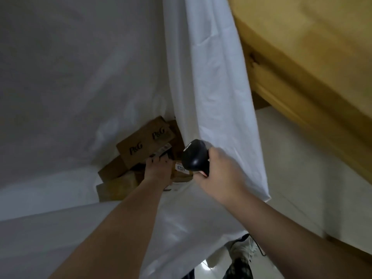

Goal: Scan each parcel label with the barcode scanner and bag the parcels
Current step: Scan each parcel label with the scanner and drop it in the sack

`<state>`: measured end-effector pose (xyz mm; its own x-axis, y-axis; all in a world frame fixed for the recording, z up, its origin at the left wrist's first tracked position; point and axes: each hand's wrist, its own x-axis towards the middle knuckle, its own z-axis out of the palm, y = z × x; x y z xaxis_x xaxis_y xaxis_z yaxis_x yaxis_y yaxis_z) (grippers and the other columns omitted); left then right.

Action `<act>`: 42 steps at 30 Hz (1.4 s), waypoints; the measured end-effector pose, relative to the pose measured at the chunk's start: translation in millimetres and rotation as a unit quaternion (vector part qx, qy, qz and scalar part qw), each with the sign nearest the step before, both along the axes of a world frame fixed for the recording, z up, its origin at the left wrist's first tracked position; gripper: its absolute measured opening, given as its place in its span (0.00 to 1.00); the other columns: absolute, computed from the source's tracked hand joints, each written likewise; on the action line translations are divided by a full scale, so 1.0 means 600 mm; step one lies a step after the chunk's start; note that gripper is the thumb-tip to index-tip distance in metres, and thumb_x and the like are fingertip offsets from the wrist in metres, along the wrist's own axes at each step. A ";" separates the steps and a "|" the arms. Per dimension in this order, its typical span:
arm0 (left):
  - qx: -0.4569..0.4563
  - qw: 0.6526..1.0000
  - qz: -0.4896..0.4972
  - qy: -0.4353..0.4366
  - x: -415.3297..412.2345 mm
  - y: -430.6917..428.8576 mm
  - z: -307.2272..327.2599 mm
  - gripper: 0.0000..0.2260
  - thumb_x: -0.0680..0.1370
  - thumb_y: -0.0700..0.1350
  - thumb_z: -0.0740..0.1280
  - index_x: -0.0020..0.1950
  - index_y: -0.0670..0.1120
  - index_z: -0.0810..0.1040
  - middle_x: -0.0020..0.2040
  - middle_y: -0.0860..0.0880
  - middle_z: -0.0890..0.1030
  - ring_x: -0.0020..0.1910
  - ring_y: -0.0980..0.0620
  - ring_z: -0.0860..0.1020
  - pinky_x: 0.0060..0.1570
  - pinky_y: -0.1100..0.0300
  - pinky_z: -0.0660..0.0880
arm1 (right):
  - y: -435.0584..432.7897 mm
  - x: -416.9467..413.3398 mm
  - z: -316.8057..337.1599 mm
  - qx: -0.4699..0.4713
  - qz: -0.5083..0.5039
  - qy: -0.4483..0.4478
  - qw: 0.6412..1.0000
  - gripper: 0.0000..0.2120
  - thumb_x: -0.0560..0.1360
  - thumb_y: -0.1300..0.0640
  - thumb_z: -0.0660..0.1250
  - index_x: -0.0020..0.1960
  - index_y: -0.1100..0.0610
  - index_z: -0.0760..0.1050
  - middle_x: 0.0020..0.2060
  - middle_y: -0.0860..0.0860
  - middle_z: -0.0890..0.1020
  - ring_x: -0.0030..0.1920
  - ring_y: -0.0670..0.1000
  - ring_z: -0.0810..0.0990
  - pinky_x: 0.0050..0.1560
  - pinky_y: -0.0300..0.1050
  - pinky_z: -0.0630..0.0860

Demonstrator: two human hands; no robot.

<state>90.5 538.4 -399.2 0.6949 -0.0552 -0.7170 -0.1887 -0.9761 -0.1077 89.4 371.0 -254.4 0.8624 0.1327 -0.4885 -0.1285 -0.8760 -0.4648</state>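
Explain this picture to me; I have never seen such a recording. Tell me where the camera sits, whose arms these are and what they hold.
There is no machine here. A person wears a wide-angle camera on the head, so this single view looks down along their own bare arms. The white sheets are the walls of a large white bag, seen from its open mouth. At its bottom lie brown cardboard parcels, one printed P&G. The left hand reaches down to the parcels; whether it grips one is unclear. The right hand holds a black barcode scanner at the bag's edge. To the right is wooden furniture above a pale floor.
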 end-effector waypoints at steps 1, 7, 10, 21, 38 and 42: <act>-0.001 1.000 0.001 -0.009 -0.001 0.004 0.018 0.30 0.78 0.58 0.63 0.75 0.47 0.60 0.71 0.44 0.67 0.68 0.42 0.66 0.65 0.48 0.64 | -0.001 -0.006 0.007 0.009 -0.008 0.005 1.000 0.19 0.73 0.50 0.68 0.59 0.53 0.66 0.45 0.48 0.74 0.43 0.50 0.75 0.40 0.45 0.73; -0.026 0.998 0.027 -0.057 -0.010 0.005 0.156 0.20 0.80 0.51 0.59 0.71 0.47 0.64 0.67 0.44 0.70 0.66 0.43 0.68 0.61 0.51 0.67 | -0.019 -0.051 0.078 0.040 -0.077 0.011 0.996 0.21 0.73 0.50 0.67 0.63 0.54 0.66 0.42 0.49 0.77 0.42 0.52 0.78 0.36 0.46 0.72; -0.061 0.991 0.045 -0.112 -0.005 -0.020 0.250 0.20 0.80 0.49 0.58 0.72 0.47 0.65 0.67 0.45 0.70 0.66 0.44 0.68 0.63 0.49 0.66 | -0.045 -0.059 0.137 0.049 -0.133 0.008 0.990 0.18 0.73 0.49 0.68 0.58 0.54 0.67 0.46 0.51 0.79 0.46 0.54 0.79 0.41 0.46 0.74; -0.190 0.918 -0.185 -0.294 0.013 -0.239 0.579 0.16 0.79 0.43 0.58 0.66 0.47 0.68 0.63 0.47 0.72 0.63 0.45 0.70 0.61 0.53 0.66 | -0.255 -0.115 0.381 0.108 -0.349 -0.149 0.919 0.14 0.73 0.60 0.69 0.56 0.56 0.70 0.37 0.49 0.77 0.39 0.53 0.77 0.31 0.42 0.68; -0.323 0.868 -0.272 -0.261 0.071 -0.696 0.713 0.22 0.81 0.54 0.59 0.72 0.47 0.65 0.68 0.45 0.67 0.66 0.44 0.67 0.62 0.51 0.67 | -0.617 -0.157 0.485 0.154 -0.536 -0.271 0.784 0.13 0.72 0.62 0.69 0.54 0.55 0.70 0.36 0.49 0.76 0.36 0.49 0.76 0.32 0.42 0.70; -0.369 0.880 -0.150 -0.258 0.116 -0.790 0.709 0.26 0.79 0.57 0.63 0.71 0.44 0.65 0.68 0.42 0.66 0.66 0.41 0.66 0.64 0.49 0.66 | -0.689 -0.122 0.500 0.175 -0.546 -0.275 0.772 0.17 0.73 0.60 0.69 0.57 0.49 0.67 0.42 0.48 0.79 0.43 0.53 0.80 0.44 0.52 0.80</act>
<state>160.4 64.2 26.3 0.7926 -0.6097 -0.0013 -0.5614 -0.7306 0.3886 16.2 -42.6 45.5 0.6172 -0.7793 -0.1085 -0.4002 -0.1921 -0.8961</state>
